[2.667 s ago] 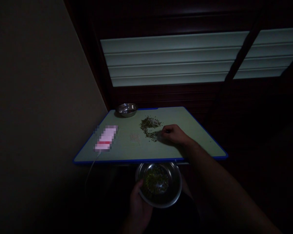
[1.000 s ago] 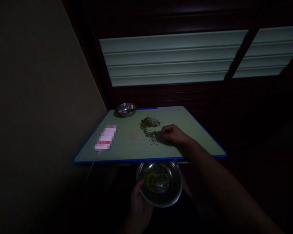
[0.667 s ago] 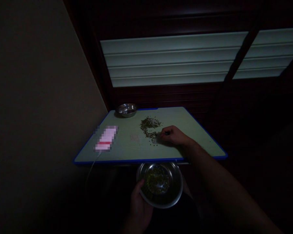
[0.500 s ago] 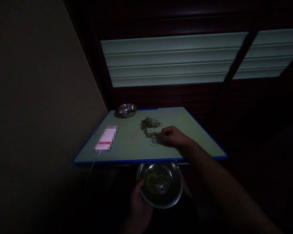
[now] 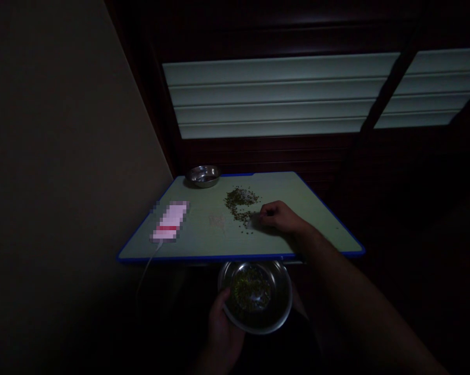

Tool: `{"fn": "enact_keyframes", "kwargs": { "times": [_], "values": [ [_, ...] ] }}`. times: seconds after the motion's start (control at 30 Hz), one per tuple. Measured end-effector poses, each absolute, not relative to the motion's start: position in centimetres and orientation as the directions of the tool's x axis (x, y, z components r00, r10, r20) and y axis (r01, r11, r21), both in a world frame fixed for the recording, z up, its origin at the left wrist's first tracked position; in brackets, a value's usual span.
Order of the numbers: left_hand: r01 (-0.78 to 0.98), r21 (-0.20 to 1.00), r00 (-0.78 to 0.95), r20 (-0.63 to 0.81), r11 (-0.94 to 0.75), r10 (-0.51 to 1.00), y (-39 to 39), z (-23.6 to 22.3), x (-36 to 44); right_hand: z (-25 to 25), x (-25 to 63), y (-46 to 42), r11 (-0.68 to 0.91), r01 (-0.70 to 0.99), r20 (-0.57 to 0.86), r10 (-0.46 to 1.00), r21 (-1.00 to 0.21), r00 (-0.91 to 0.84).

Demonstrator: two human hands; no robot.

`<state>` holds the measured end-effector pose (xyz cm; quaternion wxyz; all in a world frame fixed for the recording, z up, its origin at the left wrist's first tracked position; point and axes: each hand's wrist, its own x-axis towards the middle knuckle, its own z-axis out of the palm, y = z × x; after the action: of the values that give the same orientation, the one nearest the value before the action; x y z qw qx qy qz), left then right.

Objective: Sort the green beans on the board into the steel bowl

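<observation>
Below the table's front edge, my left hand (image 5: 224, 325) grips the rim of a steel bowl (image 5: 283, 304), thumb over the left side. Small greenish beans (image 5: 250, 289) lie inside it. My right hand (image 5: 279, 216) is at the table top, fingers curled together in a pinch; whatever they hold, if anything, is too dark to make out. Just left of those fingertips spreads a loose heap of small greenish-brown beans (image 5: 238, 197), trailing toward the hand. A faint pale patch shows beside the fingertips.
The pale green table (image 5: 320, 234) has a blue rim. A shallow steel bowl (image 5: 202, 177) stands at its back left corner. A blurred-out phone (image 5: 170, 221) lies at the left, with a white cable (image 5: 148, 265) hanging over the edge. A wall (image 5: 63, 156) rises on the left.
My right hand has shifted very slightly right, away from the beans, and its fingers have turned a little. The left hand and its bowl are almost unmoved.
</observation>
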<state>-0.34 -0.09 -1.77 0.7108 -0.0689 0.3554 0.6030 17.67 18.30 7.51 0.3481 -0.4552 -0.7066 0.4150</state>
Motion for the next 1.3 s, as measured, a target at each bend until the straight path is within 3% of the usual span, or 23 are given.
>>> {"fn": "enact_keyframes", "kwargs": {
  "times": [0.8, 1.3],
  "values": [
    [-0.901, 0.331, 0.012, -0.629, 0.281, 0.778, -0.11, -1.41, -0.23, 7.07, 17.56, 18.68, 0.316, 0.357, 0.188, 0.918, -0.879, -0.35],
    [-0.908, 0.305, 0.037, -0.622, 0.286, 0.782, -0.14, -1.3, -0.27, 7.21, 17.61, 18.52, 0.279, 0.357, 0.141, 0.919, -0.891, -0.367]
  ]
}}
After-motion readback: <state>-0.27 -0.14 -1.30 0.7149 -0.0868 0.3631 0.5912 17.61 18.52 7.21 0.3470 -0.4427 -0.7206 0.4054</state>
